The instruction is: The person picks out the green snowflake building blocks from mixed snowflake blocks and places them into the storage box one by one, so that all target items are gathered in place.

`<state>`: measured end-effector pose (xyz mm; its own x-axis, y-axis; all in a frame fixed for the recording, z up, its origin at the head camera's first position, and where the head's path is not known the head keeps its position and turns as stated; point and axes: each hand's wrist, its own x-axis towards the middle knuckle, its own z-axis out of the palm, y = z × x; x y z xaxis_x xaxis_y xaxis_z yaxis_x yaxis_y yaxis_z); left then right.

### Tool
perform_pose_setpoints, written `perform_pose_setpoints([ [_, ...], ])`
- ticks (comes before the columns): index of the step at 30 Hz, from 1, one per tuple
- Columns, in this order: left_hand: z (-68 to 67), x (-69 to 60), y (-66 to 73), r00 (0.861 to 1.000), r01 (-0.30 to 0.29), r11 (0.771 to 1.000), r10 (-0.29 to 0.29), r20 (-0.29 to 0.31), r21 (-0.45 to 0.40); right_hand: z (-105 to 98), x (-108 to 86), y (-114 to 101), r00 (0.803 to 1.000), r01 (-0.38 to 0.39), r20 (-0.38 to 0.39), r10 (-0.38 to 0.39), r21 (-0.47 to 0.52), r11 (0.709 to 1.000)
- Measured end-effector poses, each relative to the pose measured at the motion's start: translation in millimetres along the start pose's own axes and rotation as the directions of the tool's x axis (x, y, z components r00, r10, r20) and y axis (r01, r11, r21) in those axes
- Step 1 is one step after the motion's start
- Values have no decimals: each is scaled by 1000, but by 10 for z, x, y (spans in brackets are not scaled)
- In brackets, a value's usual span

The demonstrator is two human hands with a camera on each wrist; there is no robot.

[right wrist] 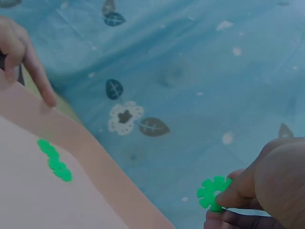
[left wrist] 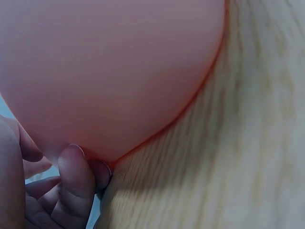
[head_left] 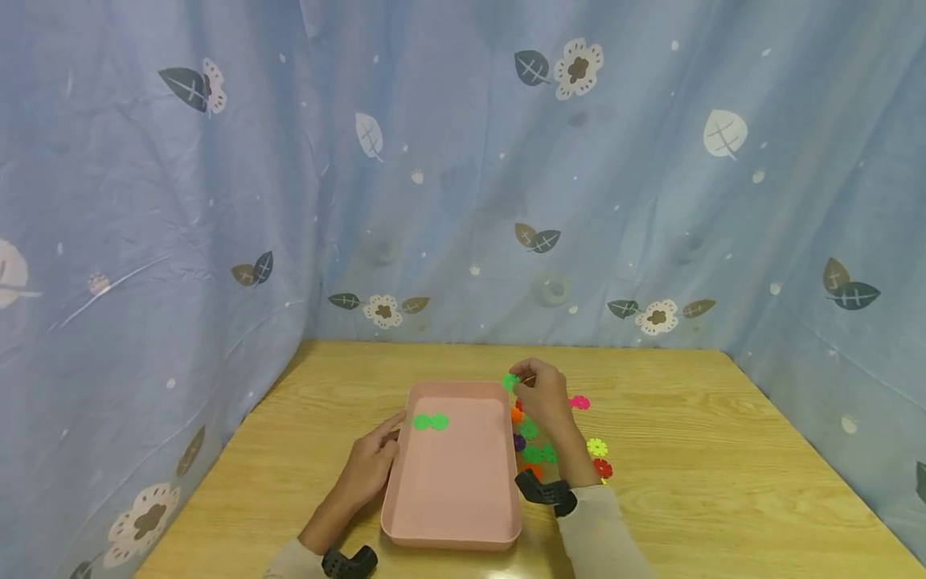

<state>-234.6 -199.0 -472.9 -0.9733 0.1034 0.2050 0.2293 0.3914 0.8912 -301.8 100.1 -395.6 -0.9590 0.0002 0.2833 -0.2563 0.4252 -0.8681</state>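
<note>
CAUTION: the right hand (head_left: 547,398) pinches one green disc (head_left: 508,383) between thumb and fingers, near the far right corner of the pink tray (head_left: 456,490). A thin disc held by so small an area may slip; the likely cause is a shift of the fingertips. If released here, it could strike the tray's rim and drop outside, among the loose discs (head_left: 533,455) lying to the right of the tray. The left hand (head_left: 365,468) touches the tray's left wall, thumb and index finger spread apart; the lie of its remaining fingers cannot be told. Uneven pressure there could slide the tray and disturb the green pair (head_left: 441,422), which lies inside toward the far left; whether its discs are interlocked or merely touching cannot be told. Surface: a light wood-grain table (head_left: 709,450) extends around the tray. Room: a blue curtain (head_left: 463,161) with leaf and flower prints hangs behind the tray and to both sides
</note>
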Motion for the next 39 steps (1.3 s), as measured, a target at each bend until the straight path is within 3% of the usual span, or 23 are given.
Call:
perform_pose_setpoints([
  [9,2,-17,31,1000,-3,999,3,-7,-32,168,21,57,996,87,8,-88,84,993],
  [17,12,21,32,1000,-17,1000,17,-24,-13,357,-12,23,985,140,89,-148,88,986],
  [24,15,3,3,1000,0,1000,0,-9,6,511,-66,38,966,152,213,-145,-19,988],
  [30,-1,-19,-8,1000,18,1000,-18,-1,-10,578,-89,48,953,171,262,-149,-64,983],
  [34,2,-15,-13,1000,22,1000,-22,4,-10,632,-100,89,938,234,283,-199,-95,968],
  [39,1,10,7,1000,10,1000,-10,0,-1,706,-82,126,921,331,257,-291,-130,935],
])
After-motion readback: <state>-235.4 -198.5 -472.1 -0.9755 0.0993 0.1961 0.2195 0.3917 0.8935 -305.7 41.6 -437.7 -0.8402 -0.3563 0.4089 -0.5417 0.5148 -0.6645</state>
